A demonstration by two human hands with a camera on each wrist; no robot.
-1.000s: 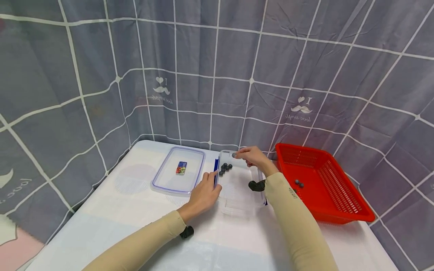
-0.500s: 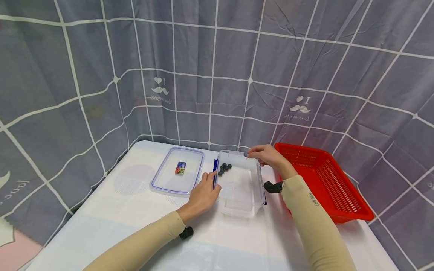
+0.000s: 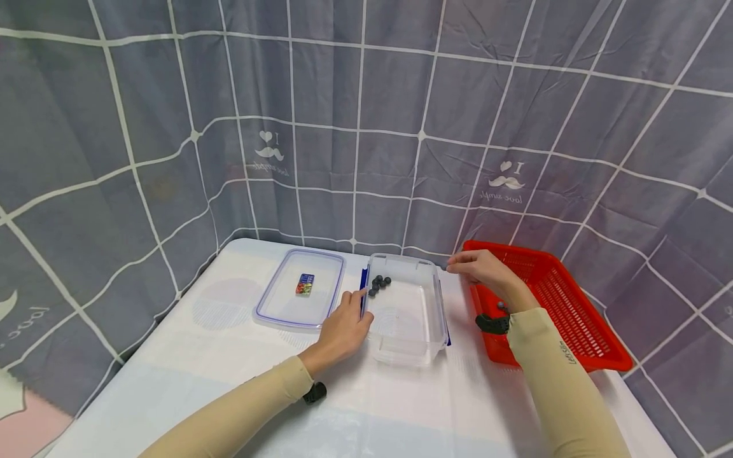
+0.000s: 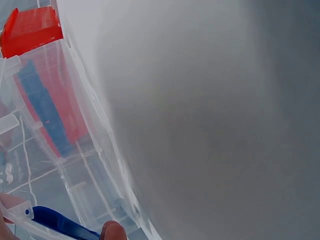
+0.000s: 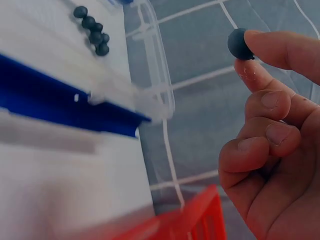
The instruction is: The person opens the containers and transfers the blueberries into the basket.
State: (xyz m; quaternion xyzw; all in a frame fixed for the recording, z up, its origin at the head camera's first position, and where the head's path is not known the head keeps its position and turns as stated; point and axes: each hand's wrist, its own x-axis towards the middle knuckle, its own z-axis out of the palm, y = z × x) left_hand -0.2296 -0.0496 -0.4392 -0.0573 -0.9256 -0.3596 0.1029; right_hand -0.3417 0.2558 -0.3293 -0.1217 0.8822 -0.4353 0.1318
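Observation:
My right hand (image 3: 485,270) is in the air between the clear plastic container (image 3: 409,318) and the red basket (image 3: 564,312). Between thumb and index finger it pinches a single blueberry (image 5: 241,44), with the other fingers curled in. Several blueberries (image 3: 379,284) are clustered inside the container at its far left. My left hand (image 3: 345,324) holds the container's left side. In the left wrist view, its thumb (image 4: 114,231) and another finger show at either end of a blue latch (image 4: 62,222).
Left of the container, a clear lid (image 3: 286,305) with a purple-blue seal and a colourful label (image 3: 305,284) lies on the white table (image 3: 189,375). At least one blueberry (image 3: 502,305) shows inside the basket. A grey gridded curtain (image 3: 321,152) stands behind the table.
My right hand has moved right, from over the container's far end to beside the basket's far left corner, carrying the blueberry. The left hand and container have stayed put.

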